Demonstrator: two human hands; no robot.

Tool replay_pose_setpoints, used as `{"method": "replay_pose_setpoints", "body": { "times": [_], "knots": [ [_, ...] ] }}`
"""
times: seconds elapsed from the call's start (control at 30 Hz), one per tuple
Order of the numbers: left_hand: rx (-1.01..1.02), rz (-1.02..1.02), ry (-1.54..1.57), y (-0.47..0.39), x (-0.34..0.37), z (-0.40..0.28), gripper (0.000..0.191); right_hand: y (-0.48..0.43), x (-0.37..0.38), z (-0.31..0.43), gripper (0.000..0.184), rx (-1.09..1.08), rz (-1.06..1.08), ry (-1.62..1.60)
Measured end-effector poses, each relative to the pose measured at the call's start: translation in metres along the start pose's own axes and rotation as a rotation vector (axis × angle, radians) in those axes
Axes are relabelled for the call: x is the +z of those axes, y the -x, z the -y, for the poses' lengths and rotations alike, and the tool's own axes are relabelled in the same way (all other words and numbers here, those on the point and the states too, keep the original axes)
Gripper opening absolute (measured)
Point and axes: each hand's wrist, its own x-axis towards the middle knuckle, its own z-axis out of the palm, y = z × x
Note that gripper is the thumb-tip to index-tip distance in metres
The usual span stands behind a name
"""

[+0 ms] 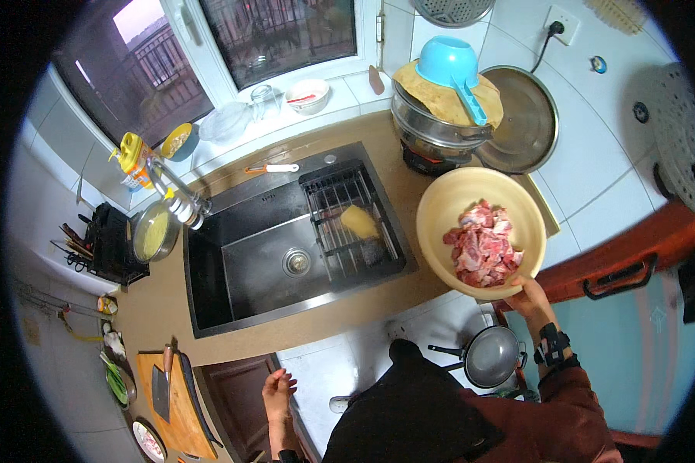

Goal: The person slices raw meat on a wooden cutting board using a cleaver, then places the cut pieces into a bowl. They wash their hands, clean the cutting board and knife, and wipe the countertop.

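My right hand grips the near rim of a large cream bowl, which holds chunks of raw meat. The bowl is to the right of the black sink, near the counter's right end. My left hand hangs below the counter's front edge with its fingers loosely curled, holding nothing. Inside the sink, a drying rack bears a yellowish peeled piece of food. Behind the sink lies a peeler with a white and orange handle.
A steamer pot topped by a blue ladle-like colander stands behind the bowl. At left are the faucet, a metal bowl and a knife rack. A cleaver rests on a wooden cutting board. Pans sit low at right.
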Motion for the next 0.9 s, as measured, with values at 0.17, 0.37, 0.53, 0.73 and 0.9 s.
{"method": "replay_pose_setpoints", "body": {
  "times": [0.17, 0.37, 0.53, 0.73, 0.9],
  "knots": [
    [0.045, 0.053, -0.043, -0.003, 0.057, -0.012, 0.021, -0.046, -0.02, 0.021, 0.022, 0.028, 0.103, -0.131],
    [-0.026, -0.168, -0.096, 0.016, 0.049, 0.013, 0.028, -0.015, -0.047, -0.003, 0.047, 0.348, 0.379, 0.19],
    [0.057, -0.356, -0.061, 0.06, 0.013, 0.068, 0.025, -0.018, -0.028, -0.066, 0.05, 0.531, 0.463, 0.463],
    [0.087, -0.599, 0.184, 0.162, -0.088, 0.156, 0.02, 0.031, 0.061, -0.121, 0.057, 0.516, 0.473, 0.819],
    [-0.065, -0.634, 0.309, 0.21, -0.131, 0.207, 0.017, 0.048, 0.096, -0.072, 0.045, 0.328, 0.671, 0.706]
  ]
}}
